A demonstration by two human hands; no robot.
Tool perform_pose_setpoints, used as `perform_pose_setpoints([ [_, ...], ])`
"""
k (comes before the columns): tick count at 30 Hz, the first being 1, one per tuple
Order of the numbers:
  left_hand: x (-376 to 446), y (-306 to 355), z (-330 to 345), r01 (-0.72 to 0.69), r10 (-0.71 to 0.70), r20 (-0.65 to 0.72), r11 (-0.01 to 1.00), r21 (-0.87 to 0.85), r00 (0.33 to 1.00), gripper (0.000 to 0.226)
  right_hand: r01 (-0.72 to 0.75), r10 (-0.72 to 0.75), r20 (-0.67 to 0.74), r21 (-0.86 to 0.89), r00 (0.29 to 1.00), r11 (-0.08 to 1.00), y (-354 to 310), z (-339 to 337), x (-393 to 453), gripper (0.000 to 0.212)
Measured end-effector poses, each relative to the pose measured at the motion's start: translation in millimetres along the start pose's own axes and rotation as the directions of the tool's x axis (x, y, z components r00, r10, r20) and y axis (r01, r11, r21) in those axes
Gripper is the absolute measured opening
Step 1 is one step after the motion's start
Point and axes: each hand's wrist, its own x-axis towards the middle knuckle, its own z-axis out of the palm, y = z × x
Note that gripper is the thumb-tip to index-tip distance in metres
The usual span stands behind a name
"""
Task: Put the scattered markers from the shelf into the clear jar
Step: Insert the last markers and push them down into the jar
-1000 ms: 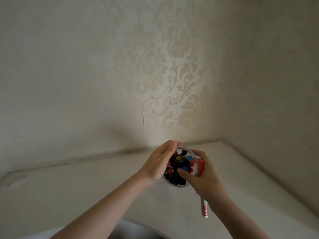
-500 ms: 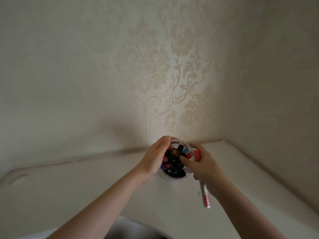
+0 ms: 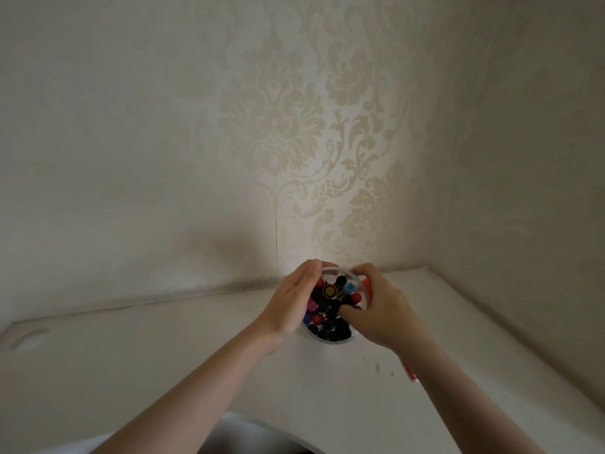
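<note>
The clear jar (image 3: 340, 272) stands on the white shelf (image 3: 163, 355) near the back wall. It is packed with several upright markers (image 3: 330, 309) with black, red, blue and pink caps. My left hand (image 3: 291, 306) wraps the jar's left side. My right hand (image 3: 379, 312) holds the jar's right side, its thumb pressing on the caps. That hand also grips a red-capped white marker (image 3: 368, 284). The marker's cap shows at the jar's rim and its tail (image 3: 412, 375) pokes out under my wrist.
Patterned wallpaper walls meet in a corner behind and to the right of the jar. The shelf's curved front edge (image 3: 262, 417) runs below my forearms. A shallow oval dent (image 3: 29, 337) marks the shelf's far left.
Both hands and the jar have shifted slightly away, toward the back wall. The red-capped marker has slid further under my right wrist, so less of its body shows.
</note>
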Motion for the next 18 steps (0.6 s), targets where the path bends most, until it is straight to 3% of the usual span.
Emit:
perform_pose_setpoints([
  [2, -0.5, 0.2, 0.0, -0.009, 0.009, -0.002, 1.0, 0.002, 1.0, 0.041, -0.029, 0.03, -0.02, 0.044, 0.999, 0.999, 0.4, 5.0, 0.7, 0.05],
  [5, -1.4, -0.2, -1.0, -0.026, 0.026, -0.014, 1.0, 0.008, 1.0, 0.041, -0.046, 0.042, 0.072, 0.046, 0.996, 0.998, 5.3, 5.4, 2.3, 0.06],
  [8, -1.2, -0.7, -2.2, -0.013, 0.014, -0.025, 1.0, 0.028, 1.0, 0.039, -0.112, 0.079, 0.133, 0.255, 0.988, 0.961, 3.0, -18.8, 0.1, 0.053],
  [11, 0.4, 0.9, -2.8, 0.011, -0.01, -0.041, 0.999, 0.04, 0.999, 0.034, 0.081, 0.023, -0.231, 0.428, 0.973, 0.9, -13.2, -56.8, -4.6, 0.021],
  [13, 1.7, 3.0, -1.7, 0.031, -0.029, -0.04, 0.998, 0.055, 0.999, 0.025, 0.248, -0.036, -0.411, 0.476, 0.911, 0.843, -27.8, -74.0, -10.5, 0.027],
  [16, 3.9, 5.1, 0.2, 0.014, -0.009, -0.051, 0.993, 0.115, 0.999, 0.014, 0.359, -0.224, -0.506, 0.187, 0.833, 0.914, -42.4, -78.1, -20.8, 0.034],
  [18, 5.0, 5.8, 0.8, 0.018, -0.009, -0.07, 0.992, 0.123, 0.998, 0.021, 0.353, -0.249, -0.494, 0.129, 0.833, 0.927, -44.0, -72.6, -25.8, 0.033],
])
